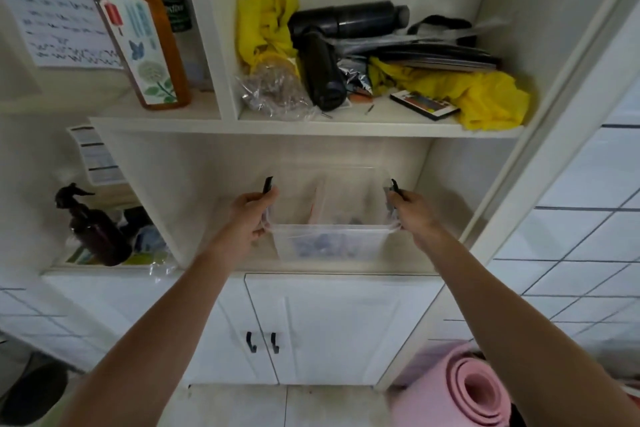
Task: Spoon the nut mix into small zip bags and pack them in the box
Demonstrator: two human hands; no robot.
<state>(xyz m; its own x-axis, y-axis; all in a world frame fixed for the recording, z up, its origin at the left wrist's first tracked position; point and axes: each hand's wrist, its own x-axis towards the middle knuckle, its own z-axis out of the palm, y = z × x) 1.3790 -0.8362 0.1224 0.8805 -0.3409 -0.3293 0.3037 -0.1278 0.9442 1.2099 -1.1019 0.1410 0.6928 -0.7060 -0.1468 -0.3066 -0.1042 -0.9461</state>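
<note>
With fingers curled round both end latches, my left hand and right hand keep the clear box level between them.

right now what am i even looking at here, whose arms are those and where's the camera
The camera sits on a person's head, looking forward and down, so the two bare arms are their own. There is only this one view. The left hand and right hand each grip an end of a clear plastic box, inside a white shelf unit. The box has black clips at its ends and holds small bags, blurred. On the shelf above lie yellow plastic bags and a black bottle. An amber bottle stands to the left.
</note>
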